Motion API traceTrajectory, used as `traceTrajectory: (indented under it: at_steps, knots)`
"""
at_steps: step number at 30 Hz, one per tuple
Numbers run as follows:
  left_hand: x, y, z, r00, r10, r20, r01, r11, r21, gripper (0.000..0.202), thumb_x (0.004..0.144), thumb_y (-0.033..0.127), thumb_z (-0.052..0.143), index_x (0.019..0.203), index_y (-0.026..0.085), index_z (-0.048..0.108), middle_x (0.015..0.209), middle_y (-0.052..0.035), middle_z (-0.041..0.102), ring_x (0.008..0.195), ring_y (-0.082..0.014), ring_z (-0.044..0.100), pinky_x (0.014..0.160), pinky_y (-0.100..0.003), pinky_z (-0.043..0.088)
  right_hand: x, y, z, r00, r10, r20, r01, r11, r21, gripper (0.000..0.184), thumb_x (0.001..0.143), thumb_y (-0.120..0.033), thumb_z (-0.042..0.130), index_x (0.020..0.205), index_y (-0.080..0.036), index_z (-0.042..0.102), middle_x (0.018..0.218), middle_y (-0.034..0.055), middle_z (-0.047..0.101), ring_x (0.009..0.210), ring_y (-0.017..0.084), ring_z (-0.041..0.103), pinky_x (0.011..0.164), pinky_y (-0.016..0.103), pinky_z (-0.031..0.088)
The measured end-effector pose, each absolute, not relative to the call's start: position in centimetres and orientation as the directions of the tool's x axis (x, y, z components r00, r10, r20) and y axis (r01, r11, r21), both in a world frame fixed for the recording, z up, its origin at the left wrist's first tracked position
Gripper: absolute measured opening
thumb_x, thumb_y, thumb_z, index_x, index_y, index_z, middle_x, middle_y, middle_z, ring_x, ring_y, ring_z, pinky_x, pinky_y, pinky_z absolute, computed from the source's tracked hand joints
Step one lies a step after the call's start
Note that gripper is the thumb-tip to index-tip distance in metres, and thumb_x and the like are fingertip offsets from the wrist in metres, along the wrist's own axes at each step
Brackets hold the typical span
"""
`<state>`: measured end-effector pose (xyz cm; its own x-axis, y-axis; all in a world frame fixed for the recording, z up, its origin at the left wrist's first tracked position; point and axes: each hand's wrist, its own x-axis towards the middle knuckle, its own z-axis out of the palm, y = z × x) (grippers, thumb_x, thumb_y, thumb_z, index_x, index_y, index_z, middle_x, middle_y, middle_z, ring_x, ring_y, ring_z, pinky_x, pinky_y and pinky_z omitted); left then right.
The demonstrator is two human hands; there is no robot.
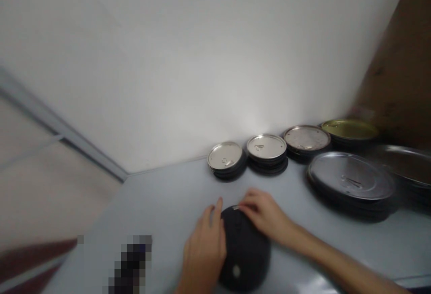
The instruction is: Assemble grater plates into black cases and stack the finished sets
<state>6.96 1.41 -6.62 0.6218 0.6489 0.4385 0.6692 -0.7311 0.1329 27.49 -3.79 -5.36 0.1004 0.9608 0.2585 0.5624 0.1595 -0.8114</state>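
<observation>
A dark, round, flat disc [247,253] lies on the pale table in front of me, with a light spot near its lower edge. My left hand [205,244] rests along the disc's left edge, fingers stretched out and slightly apart. From the upper right, my right hand [264,213] reaches the far edge of the disc. Its thumb and fingers are pinched at a small shiny metal piece [236,207] there; motion blur hides what kind of piece it is.
Behind the disc stand stacks of round metal plates, among them two small silvery stacks [225,155] and a yellowish one [350,129]. A larger stack [352,177] is to the right. A white wall [168,69] backs the table; a pixelated dark object [131,262] is at lower left.
</observation>
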Motion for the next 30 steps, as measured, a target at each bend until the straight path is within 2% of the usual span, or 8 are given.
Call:
traceTrajectory:
  at_steps: [2, 4, 7, 10, 19, 30]
  knots:
    - [8.1, 2.0, -5.8, 0.674, 0.593, 0.441, 0.569, -0.797, 0.203, 0.041, 0.097, 0.019, 0.045, 0.138, 0.024, 0.053, 0.118, -0.0097, 0.067, 0.103, -0.0236, 0.066, 0.084, -0.033, 0.057, 27.2, -3.8, -5.8, 0.101, 0.959, 0.264, 0.542, 0.169, -0.823, 0.02, 0.092, -0.014, 0.058, 0.087, -0.02, 0.077, 0.083, 0.0038, 0.066, 0.08, 0.017, 0.063, 0.076, 0.028, 0.047]
    - [9.0, 2.8, -5.3, 0.715, 0.551, 0.43, 0.467, -0.834, 0.293, 0.033, 0.098, 0.016, 0.044, 0.127, 0.021, 0.059, 0.113, -0.0084, 0.068, 0.105, -0.0219, 0.064, 0.092, -0.035, 0.055, 27.0, -3.8, -6.1, 0.108, 0.955, 0.275, 0.525, 0.18, -0.832, 0.02, 0.091, -0.011, 0.057, 0.088, -0.019, 0.076, 0.082, 0.0035, 0.065, 0.081, 0.017, 0.062, 0.076, 0.028, 0.047]
    - [9.7, 3.8, -5.3, 0.748, 0.538, 0.388, 0.379, -0.827, 0.416, 0.023, 0.099, 0.015, 0.044, 0.107, 0.02, 0.065, 0.102, -0.0061, 0.07, 0.097, -0.0195, 0.065, 0.089, -0.034, 0.055, 26.9, -3.9, -6.7, 0.12, 0.944, 0.307, 0.498, 0.211, -0.841, 0.02, 0.092, -0.01, 0.054, 0.091, -0.019, 0.072, 0.084, 0.0035, 0.064, 0.082, 0.018, 0.062, 0.077, 0.029, 0.047]
    - [10.0, 4.3, -5.7, 0.752, 0.546, 0.369, 0.345, -0.803, 0.486, 0.021, 0.099, 0.016, 0.045, 0.1, 0.02, 0.066, 0.095, -0.0041, 0.071, 0.091, -0.0182, 0.065, 0.084, -0.033, 0.054, 26.7, -4.1, -7.2, 0.133, 0.926, 0.353, 0.497, 0.246, -0.832, 0.019, 0.093, -0.011, 0.051, 0.088, -0.018, 0.067, 0.084, 0.003, 0.061, 0.082, 0.017, 0.06, 0.076, 0.029, 0.047]
    - [11.0, 4.6, -5.6, 0.777, 0.524, 0.35, 0.319, -0.806, 0.499, 0.024, 0.097, 0.012, 0.042, 0.096, 0.019, 0.065, 0.092, -0.0047, 0.07, 0.089, -0.0189, 0.064, 0.083, -0.033, 0.053, 26.1, -4.5, -7.8, 0.172, 0.897, 0.408, 0.598, 0.234, -0.766, 0.02, 0.095, -0.009, 0.043, 0.085, -0.02, 0.057, 0.085, 0.0039, 0.056, 0.082, 0.019, 0.054, 0.074, 0.031, 0.044]
    - [11.0, 4.8, -6.3, 0.77, 0.538, 0.342, 0.34, -0.8, 0.494, 0.024, 0.094, 0.009, 0.042, 0.092, 0.019, 0.064, 0.089, -0.0046, 0.069, 0.087, -0.0197, 0.063, 0.081, -0.033, 0.052, 26.1, -4.9, -7.5, 0.138, 0.903, 0.407, 0.694, 0.205, -0.69, 0.022, 0.093, -0.007, 0.043, 0.083, -0.02, 0.058, 0.082, 0.0042, 0.054, 0.08, 0.021, 0.053, 0.072, 0.032, 0.043]
